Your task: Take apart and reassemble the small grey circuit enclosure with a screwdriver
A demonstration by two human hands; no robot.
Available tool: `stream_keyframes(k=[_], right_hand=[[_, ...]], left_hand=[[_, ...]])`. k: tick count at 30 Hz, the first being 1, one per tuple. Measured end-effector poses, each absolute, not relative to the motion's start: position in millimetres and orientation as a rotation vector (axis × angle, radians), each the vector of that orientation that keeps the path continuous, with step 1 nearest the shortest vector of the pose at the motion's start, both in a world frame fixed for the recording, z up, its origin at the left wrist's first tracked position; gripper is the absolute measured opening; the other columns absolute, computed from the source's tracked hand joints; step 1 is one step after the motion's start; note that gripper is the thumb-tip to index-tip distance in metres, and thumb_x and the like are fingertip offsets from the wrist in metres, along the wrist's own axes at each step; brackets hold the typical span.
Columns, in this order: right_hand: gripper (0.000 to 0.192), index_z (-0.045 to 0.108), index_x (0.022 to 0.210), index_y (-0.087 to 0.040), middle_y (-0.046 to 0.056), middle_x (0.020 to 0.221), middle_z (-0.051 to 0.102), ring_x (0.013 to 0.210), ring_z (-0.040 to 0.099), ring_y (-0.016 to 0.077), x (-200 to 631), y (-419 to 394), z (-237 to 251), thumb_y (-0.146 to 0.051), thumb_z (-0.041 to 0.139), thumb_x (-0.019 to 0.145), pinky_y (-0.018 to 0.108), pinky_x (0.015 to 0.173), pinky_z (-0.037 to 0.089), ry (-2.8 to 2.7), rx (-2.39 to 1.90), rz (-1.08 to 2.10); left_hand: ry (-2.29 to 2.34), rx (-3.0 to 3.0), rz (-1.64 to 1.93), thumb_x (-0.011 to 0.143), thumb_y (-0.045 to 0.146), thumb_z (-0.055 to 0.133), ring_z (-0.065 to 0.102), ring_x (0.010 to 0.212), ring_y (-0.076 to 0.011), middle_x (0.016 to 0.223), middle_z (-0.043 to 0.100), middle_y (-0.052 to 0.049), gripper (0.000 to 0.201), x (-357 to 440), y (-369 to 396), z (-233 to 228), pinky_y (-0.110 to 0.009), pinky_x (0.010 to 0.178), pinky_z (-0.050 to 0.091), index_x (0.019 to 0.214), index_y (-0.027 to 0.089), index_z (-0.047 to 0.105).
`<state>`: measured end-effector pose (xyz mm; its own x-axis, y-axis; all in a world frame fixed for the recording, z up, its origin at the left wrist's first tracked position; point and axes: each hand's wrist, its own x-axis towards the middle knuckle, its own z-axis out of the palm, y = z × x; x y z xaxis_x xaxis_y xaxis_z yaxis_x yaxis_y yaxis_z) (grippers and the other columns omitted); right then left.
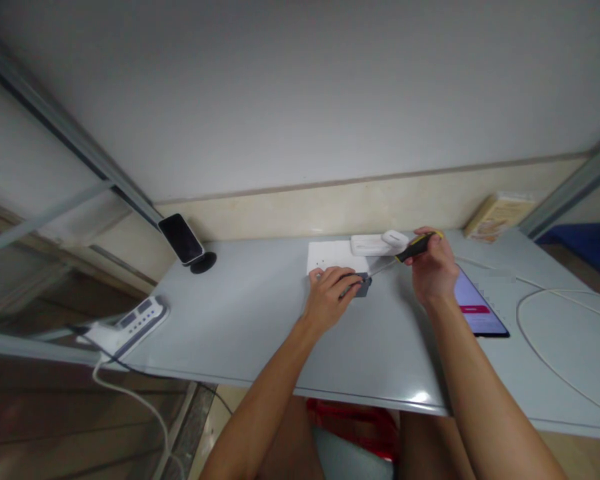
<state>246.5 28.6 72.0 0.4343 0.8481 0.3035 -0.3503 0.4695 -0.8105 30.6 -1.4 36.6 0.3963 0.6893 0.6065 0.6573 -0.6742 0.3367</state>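
Note:
Near the middle of the desk, my left hand (329, 293) is closed on a small dark grey piece (364, 287), partly hidden under the fingers. My right hand (434, 267) is wrapped round a screwdriver (414, 248) with a black and yellow handle. Its thin metal shaft slants down to the left, the tip at the right end of the dark piece. Whether the tip sits in a screw is too small to tell. Just behind my left hand lies a white sheet (330, 255) with a few small dark specks on it.
White plastic parts (375, 245) lie beside the sheet. A tablet (480, 310) with a lit screen is partly behind my right forearm, near a looping white cable (523, 327). At left are a phone on a stand (181, 238) and a power strip (135, 323). A box (497, 217) stands back right.

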Motion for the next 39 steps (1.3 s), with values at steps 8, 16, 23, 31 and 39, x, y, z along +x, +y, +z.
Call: stream_keyframes(k=[8, 16, 23, 31, 39], right_hand=[[0.040, 0.070, 0.087, -0.021, -0.002, 0.067, 0.052, 0.055, 0.048, 0.0096, 244.7, 29.1, 71.4, -0.057, 0.079, 0.073, 0.019, 0.042, 0.036, -0.766, -0.738, 0.860], [0.038, 0.070, 0.090, -0.021, -0.001, 0.071, 0.051, 0.058, 0.048, 0.0104, 247.7, 29.8, 65.6, -0.057, 0.075, 0.078, 0.020, 0.045, 0.037, -0.796, -0.739, 0.880], [0.035, 0.071, 0.089, -0.022, -0.001, 0.071, 0.048, 0.058, 0.046, 0.0108, 248.6, 30.4, 60.5, -0.055, 0.074, 0.078, 0.021, 0.047, 0.037, -0.778, -0.745, 0.903], [0.032, 0.071, 0.090, -0.023, -0.002, 0.071, 0.048, 0.057, 0.045, 0.0103, 251.4, 29.6, 59.4, -0.053, 0.074, 0.078, 0.021, 0.048, 0.036, -0.710, -0.743, 0.947], [0.033, 0.070, 0.089, -0.024, -0.002, 0.067, 0.047, 0.056, 0.044, 0.0117, 250.0, 27.9, 65.3, -0.055, 0.071, 0.079, 0.023, 0.046, 0.036, -0.765, -0.780, 0.908]], left_hand=[[1.263, 2.604, 1.159, 0.104, 0.033, 0.056, 0.065, 0.111, -0.0165, 0.119, 0.075, -0.002, 0.019, 31.2, -1.3, 36.2, -0.039, 0.099, 0.031, 0.110, 0.027, 0.073], [1.244, 2.612, 1.206, 0.105, 0.033, 0.054, 0.063, 0.113, -0.0181, 0.119, 0.074, -0.002, 0.021, 31.3, -2.4, 34.8, -0.039, 0.097, 0.031, 0.111, 0.028, 0.073], [1.247, 2.630, 1.265, 0.105, 0.030, 0.054, 0.063, 0.111, -0.0184, 0.119, 0.074, -0.002, 0.021, 31.1, -3.4, 32.1, -0.039, 0.096, 0.032, 0.112, 0.029, 0.073], [1.287, 2.683, 1.251, 0.104, 0.027, 0.056, 0.062, 0.111, -0.0193, 0.119, 0.074, -0.003, 0.019, 30.9, -5.6, 31.7, -0.040, 0.095, 0.031, 0.112, 0.029, 0.074], [1.277, 2.722, 1.263, 0.105, 0.027, 0.053, 0.063, 0.109, -0.0188, 0.118, 0.074, -0.003, 0.020, 32.2, -6.7, 35.4, -0.039, 0.094, 0.030, 0.113, 0.028, 0.072]])
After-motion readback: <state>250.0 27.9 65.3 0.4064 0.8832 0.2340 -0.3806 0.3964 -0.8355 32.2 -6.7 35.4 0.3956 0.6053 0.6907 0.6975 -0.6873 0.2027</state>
